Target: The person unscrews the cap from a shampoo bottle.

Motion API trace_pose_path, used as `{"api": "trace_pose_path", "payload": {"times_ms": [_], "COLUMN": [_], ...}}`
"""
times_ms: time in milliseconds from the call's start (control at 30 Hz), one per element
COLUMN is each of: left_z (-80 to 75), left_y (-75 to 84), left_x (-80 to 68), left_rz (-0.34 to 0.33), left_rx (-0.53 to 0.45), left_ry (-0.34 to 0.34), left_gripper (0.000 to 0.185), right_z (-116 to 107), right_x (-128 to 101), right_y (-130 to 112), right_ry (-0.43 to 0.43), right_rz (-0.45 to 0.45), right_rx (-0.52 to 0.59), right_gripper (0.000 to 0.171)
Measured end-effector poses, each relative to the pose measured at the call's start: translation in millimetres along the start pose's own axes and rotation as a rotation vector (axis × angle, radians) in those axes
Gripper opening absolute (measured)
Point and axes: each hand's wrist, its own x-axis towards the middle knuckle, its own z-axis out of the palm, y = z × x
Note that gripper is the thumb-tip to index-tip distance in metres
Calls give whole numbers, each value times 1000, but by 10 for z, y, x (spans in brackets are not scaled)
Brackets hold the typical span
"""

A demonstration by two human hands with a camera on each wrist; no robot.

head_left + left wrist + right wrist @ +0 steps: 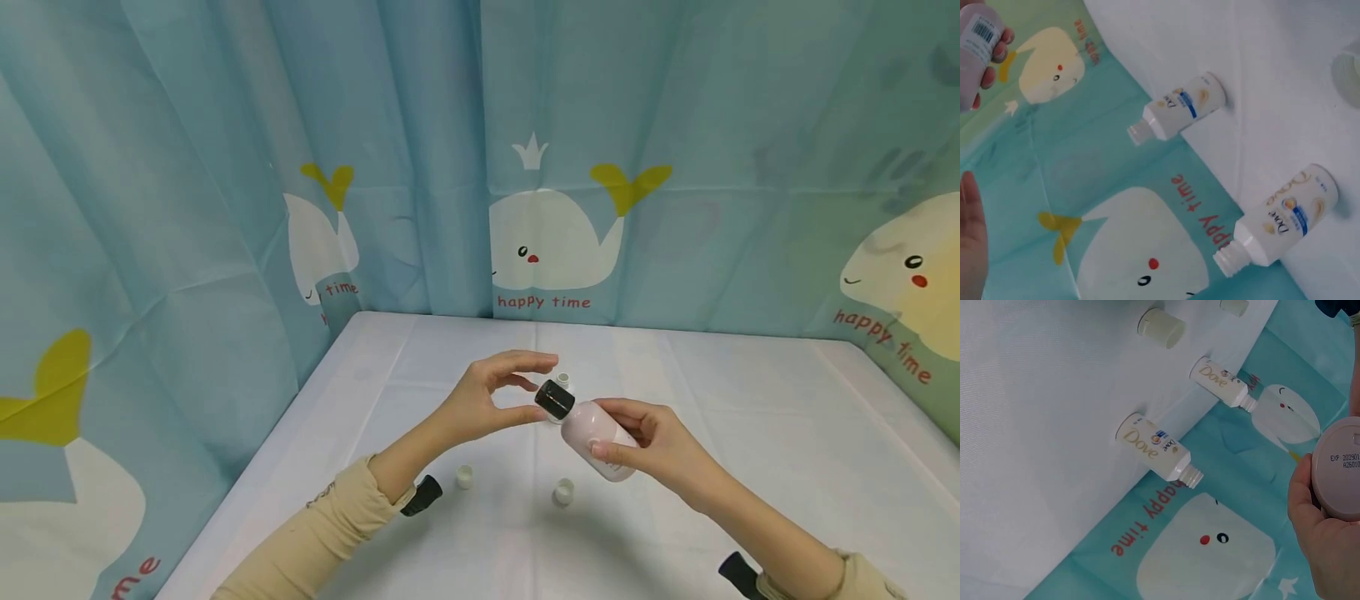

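**Two hands on a pink bottle and its black cap, above a white tabletop**

Nearest the viewer, two cream knitted sleeves enter from below, each wrist carrying a small black device. Between the forearms, two short white caps stand on the cloth-covered tabletop: a left cap and a right cap, both squat cylinders of smooth plastic, well apart from each other.

Above them the right hand holds a pink bottle in the air, tilted with its neck pointing up and left. The fingers curl round the smooth, rounded plastic body, the thumb lying along its near side. From the right wrist the bottle's flat circular base shows, printed with small dark lettering. The left hand meets the bottle at its neck: thumb and forefinger are partly curled and pinch a glossy black cap, a short cylinder sitting on the bottle's mouth; the other fingers arch loosely above it.

Just behind the black cap, a third small white piece rests on the tabletop. The wrist views show two white bottles with blue and gold labels, uncapped with threaded necks, standing near the table's far edge. Behind hangs a soft, creased blue curtain printed with white whales and red lettering.
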Motion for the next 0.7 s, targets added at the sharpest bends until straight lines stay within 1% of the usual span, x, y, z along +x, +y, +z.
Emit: {"api": "trace_pose_path", "payload": {"times_ms": [100,167,233,300,400,467,567,700], "left_z": [-22,-31,-36,-38,-42,-45,-41,-34], "left_y": [3,0,-3,-8,-16,-17,-5,21], "left_x": [2,4,4,6,13,14,11,-7], "left_rz": [108,162,192,208,210,198,165,100], "left_rx": [59,94,110,114,121,127,130,128], "left_ry": [-36,-50,-59,-65,-68,-65,-52,-21], "left_gripper": [44,39,35,34,33,33,33,34], "right_z": [-1,-2,-4,-5,-5,-4,0,7], "right_x": [-5,-8,-9,-9,-7,-6,-8,-10], "right_y": [-1,-1,-1,-2,-5,-9,-14,-17], "right_ry": [-3,-5,-10,-12,-14,-13,-10,-10], "right_rz": [1,2,-2,-6,-12,-12,-4,0], "right_rx": [1,1,3,3,4,0,-7,-11], "right_gripper": [54,54,54,53,53,53,54,54]}}
